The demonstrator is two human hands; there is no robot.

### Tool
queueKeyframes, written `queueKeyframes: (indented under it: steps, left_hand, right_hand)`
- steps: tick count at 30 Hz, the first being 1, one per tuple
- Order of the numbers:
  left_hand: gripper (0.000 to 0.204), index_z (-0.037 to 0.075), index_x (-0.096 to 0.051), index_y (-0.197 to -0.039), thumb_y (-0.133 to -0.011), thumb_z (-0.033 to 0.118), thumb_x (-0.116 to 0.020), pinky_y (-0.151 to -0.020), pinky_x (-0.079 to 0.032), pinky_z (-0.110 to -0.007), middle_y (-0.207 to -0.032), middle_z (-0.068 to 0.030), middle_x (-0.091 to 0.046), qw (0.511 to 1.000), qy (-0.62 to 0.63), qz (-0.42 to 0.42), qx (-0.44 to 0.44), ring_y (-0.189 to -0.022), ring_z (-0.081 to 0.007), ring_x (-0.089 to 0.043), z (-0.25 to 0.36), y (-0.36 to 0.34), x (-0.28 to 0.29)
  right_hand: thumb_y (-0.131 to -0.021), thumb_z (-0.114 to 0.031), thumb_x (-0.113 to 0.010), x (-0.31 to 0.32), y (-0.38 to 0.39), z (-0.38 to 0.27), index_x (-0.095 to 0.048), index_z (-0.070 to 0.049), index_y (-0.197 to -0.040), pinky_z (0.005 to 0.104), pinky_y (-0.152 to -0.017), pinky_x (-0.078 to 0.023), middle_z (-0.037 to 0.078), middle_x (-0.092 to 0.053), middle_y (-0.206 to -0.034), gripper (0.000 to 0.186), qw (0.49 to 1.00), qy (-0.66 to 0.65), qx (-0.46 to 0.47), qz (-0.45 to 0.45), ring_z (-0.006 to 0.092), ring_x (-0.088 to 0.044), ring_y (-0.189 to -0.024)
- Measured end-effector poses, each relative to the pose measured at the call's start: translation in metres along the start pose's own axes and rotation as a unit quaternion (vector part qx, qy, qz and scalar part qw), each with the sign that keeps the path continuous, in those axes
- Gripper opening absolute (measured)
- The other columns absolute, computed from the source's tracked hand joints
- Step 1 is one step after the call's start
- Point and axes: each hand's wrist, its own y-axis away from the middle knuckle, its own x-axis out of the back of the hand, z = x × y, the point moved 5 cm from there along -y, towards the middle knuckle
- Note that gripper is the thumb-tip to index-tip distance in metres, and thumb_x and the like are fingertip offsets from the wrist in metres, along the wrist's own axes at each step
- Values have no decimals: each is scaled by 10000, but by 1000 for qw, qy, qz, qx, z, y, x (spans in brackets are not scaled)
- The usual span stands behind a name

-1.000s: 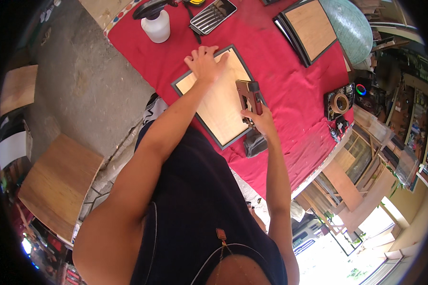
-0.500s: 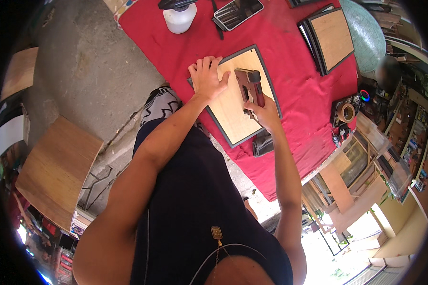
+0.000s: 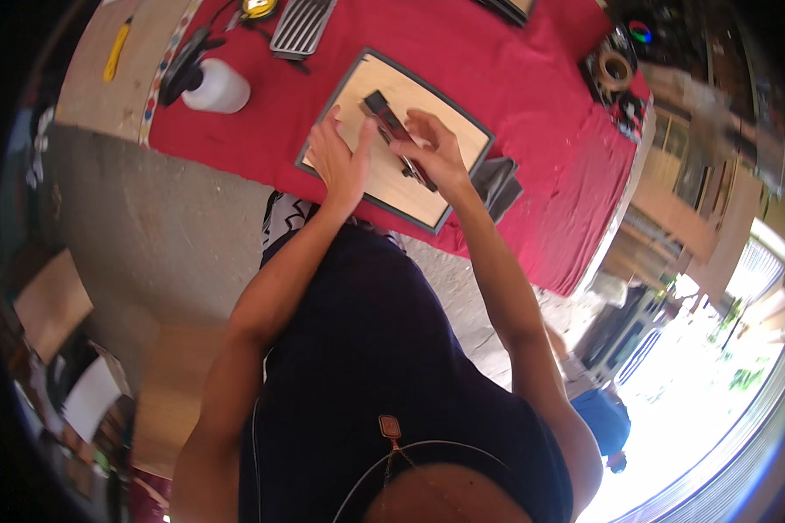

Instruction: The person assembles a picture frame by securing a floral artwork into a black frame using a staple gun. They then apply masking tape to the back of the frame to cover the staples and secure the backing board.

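Observation:
A picture frame (image 3: 467,119) with a thin dark border lies on the red cloth, its pale wooden backing (image 3: 445,126) facing up. On the backing lies a dark red and black staple gun (image 3: 389,121). Over its side is my right hand (image 3: 440,157), fingers apart and loosely bent, the thumb at the tool's body; no firm grip shows. My left hand (image 3: 344,166) is open at the frame's left edge, thumb raised and fingers stretched out. A dark grey folded item (image 3: 499,187) sits against the frame's right side.
A white spray bottle (image 3: 221,87) lies at the left, with a slotted metal tray (image 3: 303,24) and a yellow tape measure (image 3: 258,7) beyond it. A yellow cutter (image 3: 117,52) rests on a wooden surface. A tape roll (image 3: 615,71) stands far right. A person (image 3: 600,423) shows behind at right.
My view has turned, shifting the table. My right hand has loosened from the staple gun, which now lies tilted the other way. My left hand has lifted from its flat press on the frame.

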Motion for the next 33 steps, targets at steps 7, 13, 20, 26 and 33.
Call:
queueKeyframes:
  steps: [7, 13, 20, 26, 33]
  left_hand:
    - [498, -12, -520, -1058, -689, 235, -746, -817, -409, -319, -962, -55, -545, 944, 253, -168, 127, -916, -140, -503, 13, 16, -57]
    - [107, 83, -518, -791, -737, 127, -601, -737, -419, -317, -789, -22, -534, 887, 292, -190, 303, -718, -149, -498, 25, 14, -65]
    - [246, 35, -573, -937, -692, 64, -569, -724, -492, -339, -866, -47, -595, 890, 152, -365, 226, -797, -186, -587, 47, 14, -45]
    - [478, -13, -564, -1124, -648, -7, -535, -746, -487, -278, -884, -43, -608, 820, -96, -564, 19, -793, -141, -582, 62, 37, -34]
    - [376, 12, -575, -985, -611, 27, -598, -620, -445, -273, -764, -1, -544, 647, -279, -683, -190, -650, -99, -491, 76, 57, -53]
  right_hand:
    - [-808, -210, -687, 66, 84, 77, -624, 12, -1061, 305, -802, -458, 102, -645, -944, 342, 949, -83, 8, 305, 175, -598, -876]
    - [-691, -237, -762, 26, 154, 149, -631, -12, -931, 370, -662, -488, 121, -615, -776, 353, 909, 49, -122, 395, 255, -599, -701]
    - [-630, -145, -774, 7, 152, 177, -637, 8, -878, 363, -640, -498, 136, -629, -737, 322, 877, -122, -139, 443, 253, -617, -679]
    - [-602, -134, -773, 6, 150, 177, -658, 14, -839, 363, -663, -513, 148, -646, -740, 302, 859, -148, -177, 457, 262, -634, -681]
    - [-610, -124, -789, 8, 155, 169, -687, 1, -891, 362, -701, -516, 154, -671, -792, 324, 846, -177, -216, 453, 267, -652, -730]
